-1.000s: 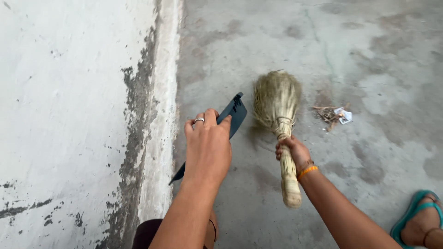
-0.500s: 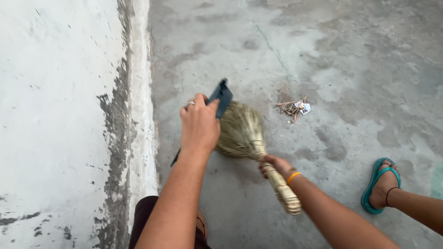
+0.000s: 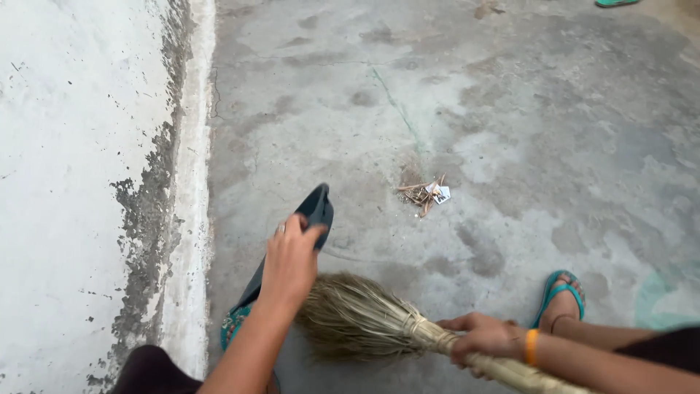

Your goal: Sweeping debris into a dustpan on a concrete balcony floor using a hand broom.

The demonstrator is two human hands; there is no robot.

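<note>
A dark blue dustpan (image 3: 310,219) is held in the left hand (image 3: 289,263), whose fingers are curled over its upper edge with the thumb pressed against the pan's face, so the grip is closed firmly around it; a ring is seen on one finger. The pan is tilted up off the concrete floor (image 3: 510,109), its tip pointing away from the person. A straw broom (image 3: 364,321) is gripped by the right hand (image 3: 485,339), the fingers wrapped tightly round the bound neck where the bristles meet the handle, and an orange band is worn at the wrist. The fanned bristles are laid low over the floor, just below the left hand and close to the pan. A small pile of twigs and paper scraps (image 3: 425,192) lies on the floor, apart from both tools and beyond the pan. A foot in a teal sandal (image 3: 558,295) is planted near the right forearm. A weathered white wall (image 3: 80,182) runs along the left.
</note>
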